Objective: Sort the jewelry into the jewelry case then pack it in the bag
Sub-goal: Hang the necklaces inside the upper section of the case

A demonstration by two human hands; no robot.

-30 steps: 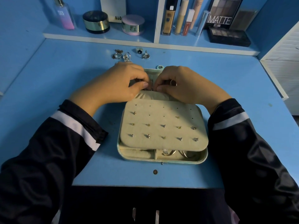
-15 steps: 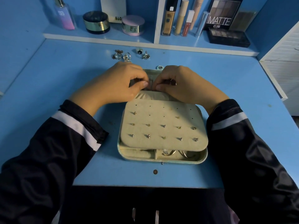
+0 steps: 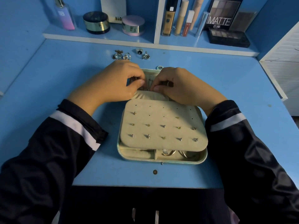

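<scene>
The pale green jewelry case [image 3: 204, 156] lies open on the blue desk. Its beige earring panel [image 3: 163, 120] carries several studs, and rings show in the front compartment [image 3: 171, 154]. At the case's far half, my left hand [image 3: 116, 80] and my right hand [image 3: 179, 83] meet with curled fingers. Their thumbs and fingertips pinch a thin metal jewelry piece [image 3: 149, 84] above the beige cushion [image 3: 150, 95]. Much of that piece is hidden by my fingers. No bag is in view.
Several loose rings [image 3: 120, 55] and two more rings [image 3: 143, 54] lie on the desk behind my hands. A small brown stud [image 3: 155, 171] sits near the desk's front edge. Cosmetic jars [image 3: 96, 22], bottles and palettes [image 3: 228, 37] line the back shelf.
My fingertips have shifted slightly on the small piece between them. Hands and case stay in the same place.
</scene>
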